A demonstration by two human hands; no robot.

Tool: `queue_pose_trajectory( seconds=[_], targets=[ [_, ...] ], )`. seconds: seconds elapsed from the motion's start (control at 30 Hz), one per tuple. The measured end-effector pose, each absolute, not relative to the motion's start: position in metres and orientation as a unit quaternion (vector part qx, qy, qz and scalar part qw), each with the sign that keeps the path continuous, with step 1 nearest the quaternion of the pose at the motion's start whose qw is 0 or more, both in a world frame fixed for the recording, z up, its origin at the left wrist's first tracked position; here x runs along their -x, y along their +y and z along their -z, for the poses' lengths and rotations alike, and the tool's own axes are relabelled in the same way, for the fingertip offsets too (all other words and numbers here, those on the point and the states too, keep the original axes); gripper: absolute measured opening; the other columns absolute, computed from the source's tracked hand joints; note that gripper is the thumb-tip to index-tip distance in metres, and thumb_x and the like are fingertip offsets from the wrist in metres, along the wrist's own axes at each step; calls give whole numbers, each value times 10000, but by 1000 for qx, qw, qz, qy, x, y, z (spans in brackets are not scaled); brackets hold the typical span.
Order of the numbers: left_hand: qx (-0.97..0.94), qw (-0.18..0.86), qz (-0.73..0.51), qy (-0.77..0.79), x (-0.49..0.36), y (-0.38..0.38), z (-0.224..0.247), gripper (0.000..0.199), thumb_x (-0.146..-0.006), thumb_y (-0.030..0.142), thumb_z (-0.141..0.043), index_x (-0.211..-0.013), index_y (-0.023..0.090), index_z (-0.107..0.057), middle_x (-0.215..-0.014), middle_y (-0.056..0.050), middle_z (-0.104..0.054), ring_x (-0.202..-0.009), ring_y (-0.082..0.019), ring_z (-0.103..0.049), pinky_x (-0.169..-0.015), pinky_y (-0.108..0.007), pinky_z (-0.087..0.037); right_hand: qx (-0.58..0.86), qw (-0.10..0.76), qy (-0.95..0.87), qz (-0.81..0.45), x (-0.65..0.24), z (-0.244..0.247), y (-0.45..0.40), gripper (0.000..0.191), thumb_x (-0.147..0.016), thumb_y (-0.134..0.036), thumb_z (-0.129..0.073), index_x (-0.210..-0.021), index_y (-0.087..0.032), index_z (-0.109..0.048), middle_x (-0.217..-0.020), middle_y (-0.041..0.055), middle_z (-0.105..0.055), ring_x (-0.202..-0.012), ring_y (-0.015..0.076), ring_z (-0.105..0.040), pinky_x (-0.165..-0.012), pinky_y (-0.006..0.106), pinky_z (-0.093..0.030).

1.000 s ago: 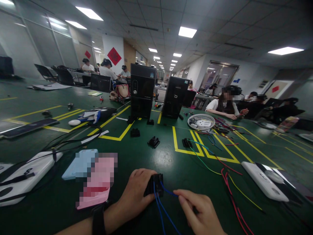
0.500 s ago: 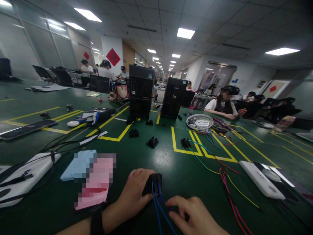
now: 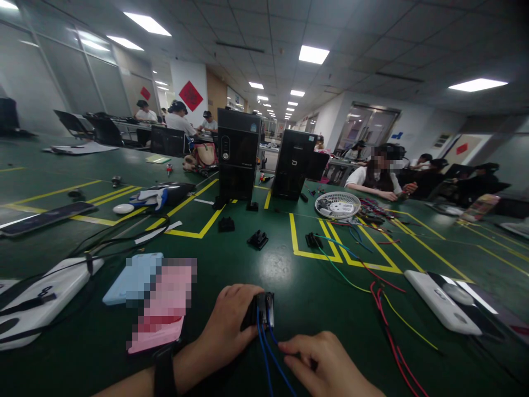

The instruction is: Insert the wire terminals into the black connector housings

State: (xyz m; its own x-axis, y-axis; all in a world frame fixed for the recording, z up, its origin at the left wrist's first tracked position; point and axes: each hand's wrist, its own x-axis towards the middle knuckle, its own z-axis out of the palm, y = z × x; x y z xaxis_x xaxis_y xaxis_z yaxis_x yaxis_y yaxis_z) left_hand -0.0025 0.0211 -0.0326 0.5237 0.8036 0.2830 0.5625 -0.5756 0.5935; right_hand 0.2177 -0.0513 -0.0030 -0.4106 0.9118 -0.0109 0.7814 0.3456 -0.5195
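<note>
Nearest are two bare hands: the right hand [image 3: 326,361] has its grip drawn together at thumb and forefinger on one blue wire, and the left hand [image 3: 231,317], a single black wristband [image 3: 164,375] behind it, has its grip closed around one black connector block [image 3: 268,303] at the near middle of the green surface [image 3: 219,264]. Three blue wires [image 3: 265,358] run from that block; two trail toward the near edge, and the third reaches the right fingertips. Left of the left hand lie one pink item [image 3: 165,309], partly blurred, and one light-blue case [image 3: 134,278] touching it. Two white flat devices rest farther out, one at left [image 3: 76,278] and one at right [image 3: 438,309], with two red wires [image 3: 390,325] and one yellow wire [image 3: 409,320] between the hands and the latter. Beyond the hands sit three more black blocks: two without wires [image 3: 258,240] and one [image 3: 313,240] with thin coloured wires attached. Past these come one white round basket [image 3: 343,203], then two black computer towers [image 3: 236,157] standing upright. One person [image 3: 386,179] sits beyond the basket, and three people in white [image 3: 177,121] are at the far left.
</note>
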Motion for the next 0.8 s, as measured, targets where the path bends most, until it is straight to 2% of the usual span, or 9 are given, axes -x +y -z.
queue_pose_trajectory(
  seconds=[0.1,0.3,0.37,0.47,0.53,0.6,0.67,0.8],
  targets=[
    [-843,221,-274,407,2,21,33,408,-765,239,-650,-1155,258,-530,-1146,-49,-610,-1081,-266,-533,-964,-456,-357,553,127,-795,-216,-217,3,-52,194,-859,-286,-553,-1000,-298,-687,-632,-44,-652,-584,130,-585,-589,228,-363],
    [-837,223,-276,418,2,21,34,432,-739,217,-674,-1145,253,-531,-1145,-47,-610,-1083,-266,-528,-963,-455,-352,562,124,-784,-233,-215,2,-50,233,-869,-308,-517,-1021,-240,-681,-558,-48,-592,-508,121,-538,-528,228,-332],
    [-837,223,-275,418,2,21,34,425,-741,222,-670,-1142,252,-533,-1142,-47,-610,-1076,-266,-530,-956,-455,-358,548,155,-788,-232,-216,2,-49,256,-895,-319,-482,-983,-230,-705,-544,-42,-581,-489,114,-523,-506,224,-329],
    [-836,224,-277,417,2,22,34,424,-738,224,-675,-1138,259,-537,-1134,-30,-611,-1073,-256,-532,-953,-438,-363,527,251,-784,-213,-219,4,-49,305,-927,-333,-447,-995,-195,-711,-503,-39,-567,-448,101,-511,-486,210,-353],
    [-836,225,-280,416,3,22,34,427,-731,223,-689,-1129,266,-541,-1118,-16,-616,-1065,-248,-535,-950,-424,-366,519,309,-775,-186,-221,6,-49,302,-932,-326,-456,-1012,-179,-707,-516,-27,-600,-436,96,-524,-490,202,-378],
    [-835,227,-280,415,3,21,34,429,-730,227,-697,-1127,268,-541,-1115,-12,-615,-1065,-247,-535,-948,-418,-366,507,327,-779,-170,-222,8,-50,283,-930,-301,-468,-1018,-177,-708,-573,-6,-656,-447,97,-551,-500,199,-399],
    [-834,229,-279,417,3,21,33,426,-733,231,-696,-1128,263,-540,-1121,-18,-613,-1072,-253,-530,-954,-423,-361,493,300,-797,-179,-221,8,-51,264,-923,-270,-479,-1034,-190,-704,-671,16,-709,-519,107,-605,-544,198,-422],
    [-834,226,-278,419,2,21,32,431,-731,222,-684,-1134,254,-536,-1135,-29,-610,-1082,-260,-525,-962,-429,-356,481,162,-826,-246,-217,-1,-50,240,-898,-212,-511,-1051,-264,-688,-794,-11,-734,-602,107,-635,-568,183,-412]
  ],
)
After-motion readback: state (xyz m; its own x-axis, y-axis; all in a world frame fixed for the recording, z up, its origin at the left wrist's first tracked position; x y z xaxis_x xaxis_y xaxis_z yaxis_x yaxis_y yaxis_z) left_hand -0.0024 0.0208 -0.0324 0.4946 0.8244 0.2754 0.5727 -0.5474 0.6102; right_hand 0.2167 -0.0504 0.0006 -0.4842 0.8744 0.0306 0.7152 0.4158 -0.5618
